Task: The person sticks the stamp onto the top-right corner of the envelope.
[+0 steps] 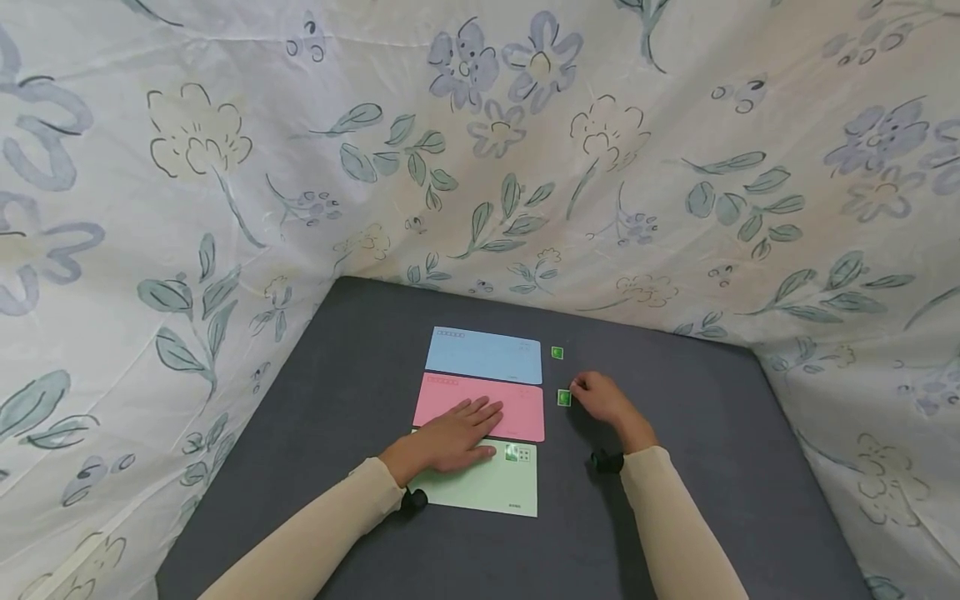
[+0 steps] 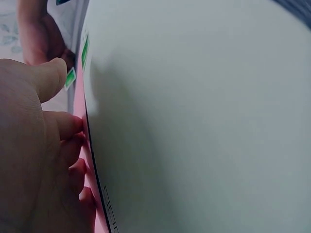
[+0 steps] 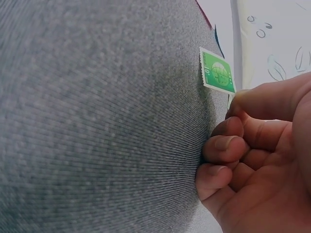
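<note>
My left hand (image 1: 457,437) rests with spread, straight fingers on the pink envelope (image 1: 521,408), its thumb over the green envelope (image 1: 487,492). A green stamp (image 1: 512,452) sits at the green envelope's upper right corner. To the right of the pink envelope, my right hand (image 1: 603,398) pinches the edge of another green postage stamp (image 1: 564,398) between thumb and index finger. In the right wrist view this stamp (image 3: 217,72) is tilted up off the dark surface, with a white perforated border; the other fingers are curled below it.
A blue envelope (image 1: 483,354) lies above the pink one, with a further green stamp (image 1: 557,353) at its right. Everything lies on a dark grey table (image 1: 697,417). Floral white cloth (image 1: 495,217) hangs around its back and sides.
</note>
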Available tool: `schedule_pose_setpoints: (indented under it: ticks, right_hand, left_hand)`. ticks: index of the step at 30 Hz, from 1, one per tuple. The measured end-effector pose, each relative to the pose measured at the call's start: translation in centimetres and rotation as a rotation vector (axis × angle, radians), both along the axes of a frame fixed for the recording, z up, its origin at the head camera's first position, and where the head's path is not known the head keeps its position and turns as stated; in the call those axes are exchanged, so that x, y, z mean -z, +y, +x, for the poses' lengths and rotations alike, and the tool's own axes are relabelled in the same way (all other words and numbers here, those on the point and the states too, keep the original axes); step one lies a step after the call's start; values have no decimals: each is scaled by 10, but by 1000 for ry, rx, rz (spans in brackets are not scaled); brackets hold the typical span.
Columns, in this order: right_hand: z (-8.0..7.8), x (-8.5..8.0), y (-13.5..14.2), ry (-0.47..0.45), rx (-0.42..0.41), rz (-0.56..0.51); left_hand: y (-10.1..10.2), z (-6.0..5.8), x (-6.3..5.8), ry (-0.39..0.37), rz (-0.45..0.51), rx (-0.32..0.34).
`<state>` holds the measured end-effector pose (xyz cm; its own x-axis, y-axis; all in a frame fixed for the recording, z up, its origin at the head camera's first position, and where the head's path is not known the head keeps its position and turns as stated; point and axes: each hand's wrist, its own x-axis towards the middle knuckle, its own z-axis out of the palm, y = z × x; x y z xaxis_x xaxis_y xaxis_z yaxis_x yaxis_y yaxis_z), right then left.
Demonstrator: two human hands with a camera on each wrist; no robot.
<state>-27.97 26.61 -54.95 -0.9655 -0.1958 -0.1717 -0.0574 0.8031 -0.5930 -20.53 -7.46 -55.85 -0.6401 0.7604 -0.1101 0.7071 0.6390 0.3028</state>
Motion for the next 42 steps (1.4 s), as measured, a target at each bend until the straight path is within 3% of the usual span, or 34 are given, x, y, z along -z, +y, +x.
schedule_pose_setpoints:
  ticks: [7,22,33,42]
  right_hand:
    - [0,-2,-1,4,3,-13]
    - [2,-3,-6,17,23,-58]
    - [-1,-5,-13,13,41,-69]
    - [0,0,-16,17,47,-75]
  left_hand:
    - [0,-1,0,6,0,2]
    - [0,-3,14,17,2,-2]
    - [1,-3,7,7,8,-7]
    - [2,-3,11,10,-8,-10]
